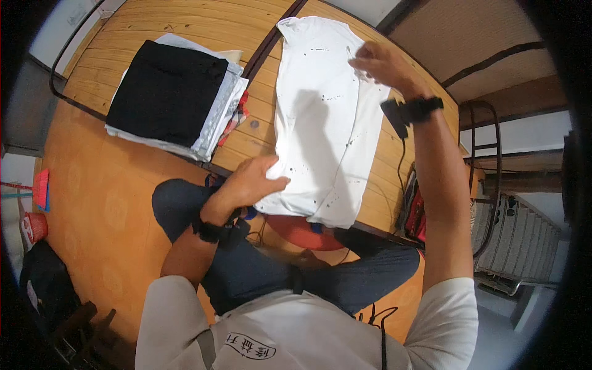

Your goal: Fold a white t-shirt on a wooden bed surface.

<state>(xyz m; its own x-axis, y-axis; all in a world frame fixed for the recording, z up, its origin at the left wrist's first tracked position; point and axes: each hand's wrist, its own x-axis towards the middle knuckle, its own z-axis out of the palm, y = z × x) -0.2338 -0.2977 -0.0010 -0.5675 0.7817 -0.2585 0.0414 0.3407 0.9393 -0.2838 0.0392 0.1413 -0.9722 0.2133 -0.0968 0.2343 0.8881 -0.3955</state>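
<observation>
A white garment with small dark marks [319,106], apparently a T-shirt, lies lengthwise before me on a wooden tabletop [259,111]. Its right part is folded inward, leaving a long edge down the body. My left hand [252,180] rests at the near left edge, thumb and fingers apart against the cloth. At the far right side, my right hand [381,67] has its fingers bent on the rumpled fabric and appears to pinch it; the fingertips are partly hidden. Both wrists wear black straps with small devices.
Left of the garment stands a stack of folded clothes [171,95], a black one on top. A red round stool seat [305,233] shows under the table edge. More clothes [414,208] sit at the right. A black metal rail [495,171] rises beyond, near stairs [518,240].
</observation>
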